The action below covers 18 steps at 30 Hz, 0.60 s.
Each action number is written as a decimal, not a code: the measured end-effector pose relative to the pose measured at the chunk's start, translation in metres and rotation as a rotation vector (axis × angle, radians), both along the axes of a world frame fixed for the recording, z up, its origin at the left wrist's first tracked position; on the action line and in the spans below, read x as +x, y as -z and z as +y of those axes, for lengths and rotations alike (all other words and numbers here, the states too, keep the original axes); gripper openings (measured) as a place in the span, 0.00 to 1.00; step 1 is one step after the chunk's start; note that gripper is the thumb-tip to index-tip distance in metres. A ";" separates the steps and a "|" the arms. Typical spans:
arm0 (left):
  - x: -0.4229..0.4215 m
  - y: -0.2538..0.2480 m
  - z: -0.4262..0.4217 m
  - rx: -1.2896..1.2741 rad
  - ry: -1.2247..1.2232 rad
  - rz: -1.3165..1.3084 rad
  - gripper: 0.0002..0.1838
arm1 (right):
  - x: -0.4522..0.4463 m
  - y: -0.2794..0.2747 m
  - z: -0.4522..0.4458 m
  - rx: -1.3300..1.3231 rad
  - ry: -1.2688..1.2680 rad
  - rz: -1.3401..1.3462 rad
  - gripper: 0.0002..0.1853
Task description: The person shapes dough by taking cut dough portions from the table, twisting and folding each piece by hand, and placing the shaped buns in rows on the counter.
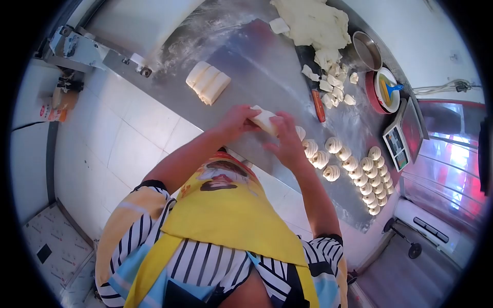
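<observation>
1 dough strip [264, 120] is gripped by the left hand [237, 119] and right hand [289, 137]; shaping is apparently being performed; even, gentle tension is called for.

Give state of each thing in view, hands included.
Left hand, closed on dough piece
Right hand, closed on dough piece
Dough piece, held
Dough logs, side by side
Coiled buns, shaped, grouped
Large dough, spread out
Dough chunks, loose
Red-handled tool, lying down
Blue-handled utensil, resting in bowl
Scale, reading illegible
</observation>
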<state>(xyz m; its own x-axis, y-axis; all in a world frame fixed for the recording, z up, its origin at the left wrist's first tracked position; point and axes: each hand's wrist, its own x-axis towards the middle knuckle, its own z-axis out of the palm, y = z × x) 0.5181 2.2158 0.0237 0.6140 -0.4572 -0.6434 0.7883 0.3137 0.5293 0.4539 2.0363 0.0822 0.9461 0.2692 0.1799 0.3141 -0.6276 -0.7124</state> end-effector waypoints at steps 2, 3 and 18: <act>0.001 0.007 0.007 -0.091 0.097 0.048 0.12 | 0.000 0.014 0.001 -0.191 0.008 -0.197 0.22; 0.002 0.008 0.009 -0.137 0.142 0.065 0.11 | 0.002 0.021 0.001 -0.287 0.008 -0.302 0.22; -0.008 0.007 0.014 0.333 0.233 -0.486 0.13 | -0.018 0.020 0.010 0.408 0.009 0.399 0.20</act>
